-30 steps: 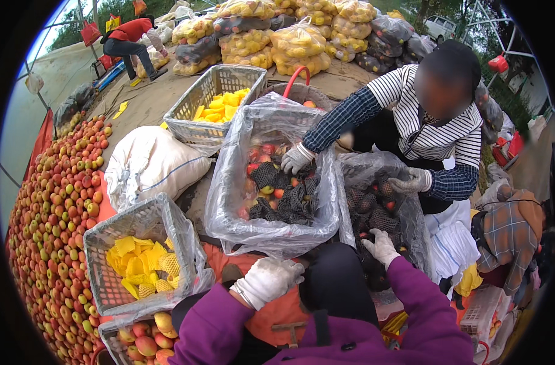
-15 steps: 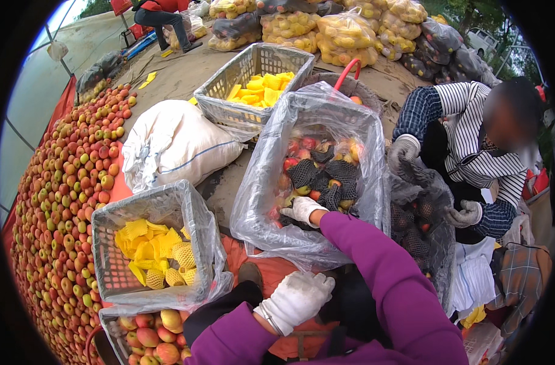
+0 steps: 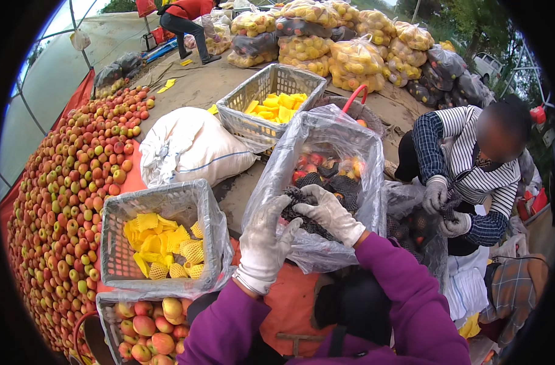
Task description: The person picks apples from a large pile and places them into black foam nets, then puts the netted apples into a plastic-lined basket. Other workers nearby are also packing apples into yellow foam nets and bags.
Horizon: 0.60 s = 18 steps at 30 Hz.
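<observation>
Above the near edge of the plastic-lined crate point(image 3: 375, 158), my white-gloved left hand point(image 3: 264, 243) and right hand point(image 3: 333, 218) hold a black foam fruit net point(image 3: 294, 208) between their fingertips. The net looks crumpled; whether anything is inside it I cannot tell. Down in the crate lie bare red apples point(image 3: 312, 159) and fruit in black nets point(image 3: 343, 187). Left of my left hand is another lined crate point(image 3: 116, 243), with yellow foam nets point(image 3: 153, 240) in it. Closer to me, a crate holds large apples point(image 3: 153, 328).
A great heap of apples point(image 3: 65, 225) covers the far left. A white sack point(image 3: 192, 146) and a crate of yellow nets point(image 3: 277, 108) stand beyond my crates. At right, a co-worker point(image 3: 466, 158) in grey gloves handles a black net. Bagged fruit point(image 3: 356, 61) is stacked behind.
My right hand has lifted out of the crate with a black net. My left hand has risen from near my lap to meet it. The co-worker's hands have come together.
</observation>
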### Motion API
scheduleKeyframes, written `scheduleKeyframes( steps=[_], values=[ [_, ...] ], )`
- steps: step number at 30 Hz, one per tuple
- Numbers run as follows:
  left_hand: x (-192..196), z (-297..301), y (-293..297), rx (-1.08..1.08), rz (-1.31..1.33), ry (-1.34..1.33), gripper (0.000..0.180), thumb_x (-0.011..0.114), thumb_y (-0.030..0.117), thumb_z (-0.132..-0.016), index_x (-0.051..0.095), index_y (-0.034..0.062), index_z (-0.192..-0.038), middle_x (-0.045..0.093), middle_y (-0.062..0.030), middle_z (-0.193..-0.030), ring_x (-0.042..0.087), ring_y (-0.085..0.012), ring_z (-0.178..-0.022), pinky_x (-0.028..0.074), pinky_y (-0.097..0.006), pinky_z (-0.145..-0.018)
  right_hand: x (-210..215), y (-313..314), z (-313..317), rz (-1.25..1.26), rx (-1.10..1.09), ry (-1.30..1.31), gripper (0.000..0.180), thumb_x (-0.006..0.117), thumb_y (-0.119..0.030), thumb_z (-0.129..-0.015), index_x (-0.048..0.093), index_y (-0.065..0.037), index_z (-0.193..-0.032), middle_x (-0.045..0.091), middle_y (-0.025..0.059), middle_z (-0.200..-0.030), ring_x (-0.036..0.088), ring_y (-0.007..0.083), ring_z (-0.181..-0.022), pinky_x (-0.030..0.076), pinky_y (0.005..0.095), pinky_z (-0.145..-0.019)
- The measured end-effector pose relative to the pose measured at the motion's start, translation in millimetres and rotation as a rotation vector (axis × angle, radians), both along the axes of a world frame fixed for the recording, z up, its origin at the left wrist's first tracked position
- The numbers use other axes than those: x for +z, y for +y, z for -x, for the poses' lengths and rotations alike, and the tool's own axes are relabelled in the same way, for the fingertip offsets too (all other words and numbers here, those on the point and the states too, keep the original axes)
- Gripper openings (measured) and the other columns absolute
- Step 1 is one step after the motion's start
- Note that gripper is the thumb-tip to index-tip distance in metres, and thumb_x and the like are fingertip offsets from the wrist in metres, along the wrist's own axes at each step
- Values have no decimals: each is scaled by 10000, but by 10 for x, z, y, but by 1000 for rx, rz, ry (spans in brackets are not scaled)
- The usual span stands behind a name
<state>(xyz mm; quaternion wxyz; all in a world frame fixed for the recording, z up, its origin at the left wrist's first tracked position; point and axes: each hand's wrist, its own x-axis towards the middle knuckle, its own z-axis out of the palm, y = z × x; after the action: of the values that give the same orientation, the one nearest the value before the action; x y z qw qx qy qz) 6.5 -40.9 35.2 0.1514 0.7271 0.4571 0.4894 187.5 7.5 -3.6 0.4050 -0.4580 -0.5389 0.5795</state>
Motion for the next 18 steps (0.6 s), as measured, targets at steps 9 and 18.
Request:
scheduleKeyframes(
  steps=[9, 18],
  values=[
    [58, 328, -188, -476, 698, -634, 442, 764, 115, -804, 594, -22, -1188, 639, -87, -1112, 602, -138, -995, 486, -278, -893, 419, -753, 249, 98, 89, 464, 400, 709, -199, -871, 532, -1, -1171, 611, 62, -1096, 592, 139, -1019, 480, 289, -916],
    [-79, 373, -144, -418, 634, -877, 284, 621, 145, -920, 618, -9, -1158, 659, -64, -1065, 611, -121, -947, 492, -256, -861, 383, -829, 273, 123, 248, 554, 577, 724, -181, -854, 417, -24, -1317, 563, 74, -1207, 561, 174, -1117, 458, 321, -975]
  ],
)
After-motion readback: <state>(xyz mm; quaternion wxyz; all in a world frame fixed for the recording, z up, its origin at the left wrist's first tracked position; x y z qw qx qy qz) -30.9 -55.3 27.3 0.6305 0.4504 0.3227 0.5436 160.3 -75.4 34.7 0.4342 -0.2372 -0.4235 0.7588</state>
